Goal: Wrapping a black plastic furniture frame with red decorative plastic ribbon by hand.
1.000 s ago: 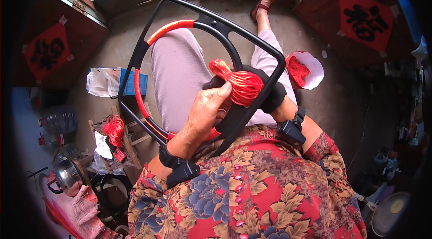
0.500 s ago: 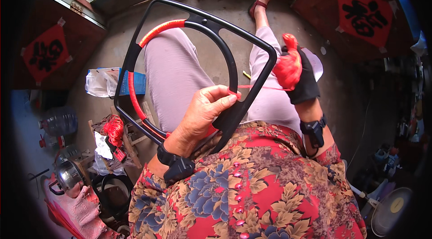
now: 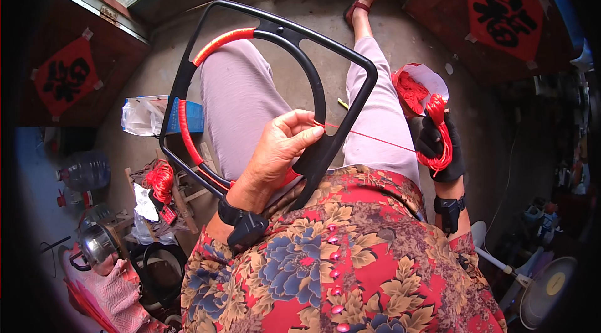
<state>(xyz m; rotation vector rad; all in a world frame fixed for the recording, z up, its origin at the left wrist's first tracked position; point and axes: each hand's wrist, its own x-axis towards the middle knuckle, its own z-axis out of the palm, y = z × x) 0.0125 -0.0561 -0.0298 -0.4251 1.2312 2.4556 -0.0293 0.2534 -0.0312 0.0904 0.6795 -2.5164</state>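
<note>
A black plastic frame point(image 3: 350, 51) with a curved inner bar rests on my lap, partly wound with red cord point(image 3: 183, 126). My left hand point(image 3: 278, 151) grips the frame's lower part and pinches the cord against the inner bar. A taut red strand point(image 3: 375, 137) runs from there to my right hand point(image 3: 438, 145). That hand wears a black glove and is shut on a bundle of red cord point(image 3: 438, 126), held out to the right of my knee.
A white bowl holding red cord point(image 3: 418, 85) sits on the concrete floor at right. At left are a blue box with a plastic bag point(image 3: 150, 115), a red cord bundle point(image 3: 159, 179) on a wooden stool, a water jug point(image 3: 84, 170) and a kettle point(image 3: 97, 245).
My right hand pulled the red cord bundle away from the frame, out to the right and downward, drawing the strand taut. My left hand stayed on the frame.
</note>
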